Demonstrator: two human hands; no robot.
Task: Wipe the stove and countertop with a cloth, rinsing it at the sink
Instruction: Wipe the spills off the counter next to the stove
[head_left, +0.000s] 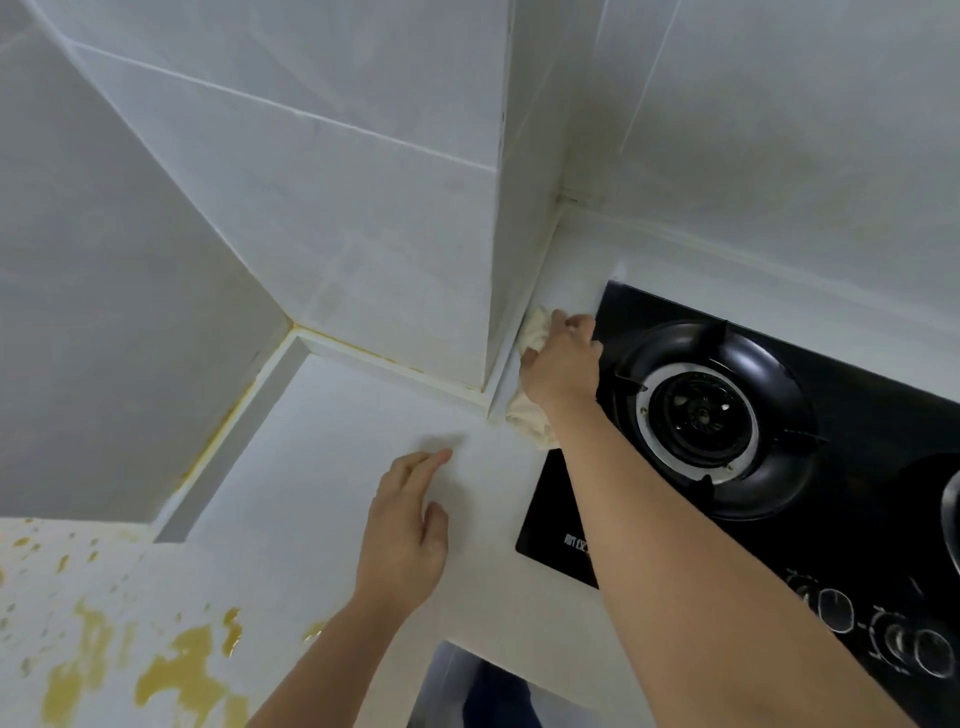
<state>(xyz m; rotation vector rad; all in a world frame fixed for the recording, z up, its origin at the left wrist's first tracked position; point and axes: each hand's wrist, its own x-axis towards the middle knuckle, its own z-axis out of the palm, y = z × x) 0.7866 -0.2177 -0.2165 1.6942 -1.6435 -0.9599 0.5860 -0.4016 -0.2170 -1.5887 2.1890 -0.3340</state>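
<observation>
A black glass stove (841, 431) with a round burner (698, 413) is set into the white countertop (322, 447). My right hand (561, 364) presses a cream cloth (530, 421) onto the narrow strip of countertop between the stove's left edge and a tiled wall column. The cloth shows above and below the hand; the fingers lie spread over it. My left hand (408, 535) rests flat on the countertop, fingers straight, holding nothing. No sink is in view.
The tiled column (415, 249) juts out beside the stove, and tiled walls close the back. Yellowish stains (171, 670) spot the countertop at the lower left. The stove's control knobs (893, 639) sit at the lower right near the counter's front edge.
</observation>
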